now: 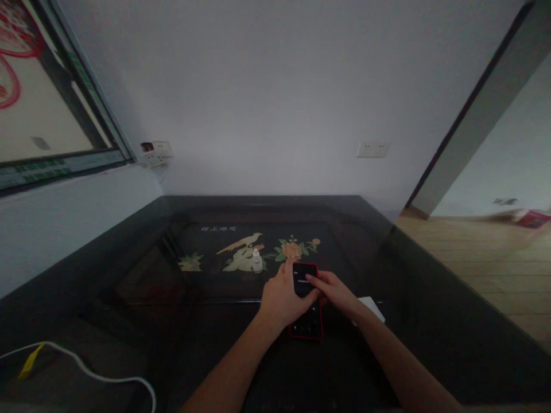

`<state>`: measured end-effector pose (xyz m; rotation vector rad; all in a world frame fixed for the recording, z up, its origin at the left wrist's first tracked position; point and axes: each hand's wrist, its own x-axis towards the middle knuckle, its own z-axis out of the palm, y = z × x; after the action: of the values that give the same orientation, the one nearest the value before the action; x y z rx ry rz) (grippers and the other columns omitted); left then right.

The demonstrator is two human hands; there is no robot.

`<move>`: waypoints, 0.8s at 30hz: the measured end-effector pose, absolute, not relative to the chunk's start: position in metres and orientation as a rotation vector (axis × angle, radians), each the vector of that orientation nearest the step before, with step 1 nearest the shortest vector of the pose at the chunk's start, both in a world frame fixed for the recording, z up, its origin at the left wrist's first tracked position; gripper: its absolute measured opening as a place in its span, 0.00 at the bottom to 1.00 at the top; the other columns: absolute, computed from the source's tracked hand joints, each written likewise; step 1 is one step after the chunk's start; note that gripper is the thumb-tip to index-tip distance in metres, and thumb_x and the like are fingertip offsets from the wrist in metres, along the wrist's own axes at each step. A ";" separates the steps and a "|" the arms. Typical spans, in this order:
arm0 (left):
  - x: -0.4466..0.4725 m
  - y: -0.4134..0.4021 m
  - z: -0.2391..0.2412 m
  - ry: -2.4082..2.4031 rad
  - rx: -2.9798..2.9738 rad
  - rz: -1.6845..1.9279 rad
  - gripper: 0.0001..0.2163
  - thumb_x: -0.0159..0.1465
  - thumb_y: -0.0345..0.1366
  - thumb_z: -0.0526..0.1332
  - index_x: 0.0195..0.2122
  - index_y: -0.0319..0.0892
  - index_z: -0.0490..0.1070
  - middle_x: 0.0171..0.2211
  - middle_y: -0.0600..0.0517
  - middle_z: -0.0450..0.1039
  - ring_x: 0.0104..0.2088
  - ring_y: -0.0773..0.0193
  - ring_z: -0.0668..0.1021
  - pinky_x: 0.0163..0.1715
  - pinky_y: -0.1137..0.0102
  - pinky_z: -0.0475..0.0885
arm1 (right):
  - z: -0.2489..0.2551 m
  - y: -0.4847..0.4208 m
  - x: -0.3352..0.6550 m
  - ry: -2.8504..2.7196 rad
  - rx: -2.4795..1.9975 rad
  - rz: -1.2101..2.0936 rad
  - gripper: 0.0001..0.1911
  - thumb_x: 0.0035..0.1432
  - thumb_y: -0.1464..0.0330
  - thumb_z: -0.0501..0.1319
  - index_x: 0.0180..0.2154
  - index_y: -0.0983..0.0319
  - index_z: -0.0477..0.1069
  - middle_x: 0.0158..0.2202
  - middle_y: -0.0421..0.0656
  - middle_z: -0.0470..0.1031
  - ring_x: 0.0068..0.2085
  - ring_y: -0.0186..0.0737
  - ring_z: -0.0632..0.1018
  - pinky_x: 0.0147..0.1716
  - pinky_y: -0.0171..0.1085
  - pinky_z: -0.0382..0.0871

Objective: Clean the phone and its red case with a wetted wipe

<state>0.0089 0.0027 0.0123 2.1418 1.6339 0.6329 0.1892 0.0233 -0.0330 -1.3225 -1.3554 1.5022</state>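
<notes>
A smartphone in a red case (306,301) lies low over the dark table (430,321), screen lit. My left hand (282,298) is wrapped round its left edge, holding it. My right hand (336,291) rests beside the phone's right edge, with its index finger stretched onto the screen. A small white bottle (257,261) stands upright on the table just beyond my left hand, apart from it.
The table top bears a painted bird and flowers (249,252). A white flat object (372,308) lies under my right wrist. A white cable with a yellow tag (86,367) runs at the lower left. Wall sockets (372,149), a window at left, a wooden floor at right.
</notes>
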 end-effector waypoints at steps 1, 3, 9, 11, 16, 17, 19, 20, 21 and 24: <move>0.008 0.004 0.012 1.607 2.132 0.654 0.32 0.61 0.55 0.63 0.62 0.48 0.58 0.56 0.45 0.72 0.50 0.51 0.79 0.47 0.65 0.72 | -0.033 0.024 0.190 -1.338 -1.312 1.505 0.26 0.56 0.47 0.66 0.43 0.63 0.76 0.30 0.40 0.77 0.27 0.35 0.76 0.23 0.31 0.70; 0.005 0.006 0.011 1.559 2.098 0.698 0.26 0.65 0.55 0.60 0.59 0.48 0.61 0.55 0.46 0.74 0.50 0.53 0.79 0.47 0.66 0.71 | -0.033 0.024 0.190 -1.304 -1.293 1.515 0.27 0.55 0.46 0.66 0.42 0.63 0.76 0.29 0.40 0.76 0.26 0.35 0.76 0.23 0.31 0.70; 0.001 0.017 0.005 1.552 1.979 0.785 0.15 0.73 0.49 0.49 0.51 0.47 0.67 0.46 0.49 0.79 0.46 0.57 0.81 0.44 0.68 0.71 | -0.034 0.024 0.190 -1.299 -1.262 1.538 0.26 0.57 0.47 0.66 0.43 0.63 0.75 0.30 0.41 0.77 0.27 0.36 0.78 0.25 0.33 0.73; 0.001 0.018 0.004 1.564 1.957 0.766 0.16 0.73 0.49 0.48 0.51 0.47 0.67 0.45 0.49 0.80 0.45 0.57 0.81 0.43 0.68 0.71 | -0.034 0.024 0.190 -1.301 -1.261 1.544 0.26 0.57 0.47 0.66 0.43 0.63 0.75 0.30 0.41 0.77 0.27 0.36 0.78 0.25 0.33 0.73; 0.007 0.008 0.004 1.586 2.053 0.697 0.30 0.65 0.55 0.59 0.63 0.47 0.58 0.53 0.45 0.76 0.48 0.51 0.81 0.46 0.65 0.72 | -0.033 0.022 0.188 -1.281 -1.269 1.556 0.26 0.57 0.47 0.66 0.44 0.62 0.74 0.30 0.41 0.77 0.28 0.37 0.78 0.26 0.34 0.73; 0.009 0.006 0.003 1.595 2.083 0.679 0.35 0.61 0.55 0.62 0.66 0.47 0.55 0.57 0.44 0.73 0.50 0.49 0.80 0.48 0.64 0.72 | -0.033 0.022 0.187 -1.267 -1.272 1.548 0.26 0.56 0.48 0.67 0.44 0.62 0.75 0.31 0.41 0.78 0.29 0.38 0.78 0.27 0.34 0.73; 0.014 0.001 0.000 1.610 2.116 0.652 0.42 0.57 0.56 0.65 0.68 0.44 0.51 0.62 0.40 0.68 0.53 0.47 0.79 0.51 0.62 0.71 | -0.033 0.021 0.186 -1.261 -1.262 1.529 0.25 0.55 0.49 0.68 0.43 0.63 0.75 0.33 0.42 0.79 0.31 0.39 0.79 0.30 0.35 0.73; 0.016 0.000 -0.001 1.616 2.114 0.649 0.44 0.57 0.56 0.65 0.69 0.43 0.51 0.63 0.39 0.67 0.54 0.46 0.78 0.52 0.61 0.71 | -0.032 0.020 0.185 -1.274 -1.252 1.522 0.25 0.55 0.49 0.68 0.43 0.63 0.76 0.34 0.42 0.80 0.33 0.40 0.79 0.31 0.36 0.73; 0.018 -0.001 -0.003 1.623 2.102 0.650 0.45 0.56 0.56 0.66 0.69 0.42 0.50 0.62 0.38 0.67 0.54 0.45 0.78 0.52 0.61 0.71 | -0.032 0.020 0.184 -1.297 -1.242 1.514 0.25 0.55 0.49 0.68 0.43 0.63 0.76 0.35 0.43 0.81 0.34 0.41 0.79 0.34 0.37 0.73; 0.022 -0.002 -0.004 1.664 2.052 0.649 0.46 0.55 0.55 0.66 0.69 0.40 0.50 0.59 0.36 0.69 0.51 0.44 0.79 0.50 0.60 0.72 | -0.028 0.019 0.183 -1.373 -1.229 1.496 0.25 0.57 0.49 0.67 0.43 0.64 0.77 0.37 0.44 0.82 0.38 0.43 0.80 0.38 0.38 0.72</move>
<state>0.0217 -0.0016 -0.0038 2.0520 1.6638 0.6492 0.1827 0.0186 -0.0284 -1.2286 -1.3726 1.4962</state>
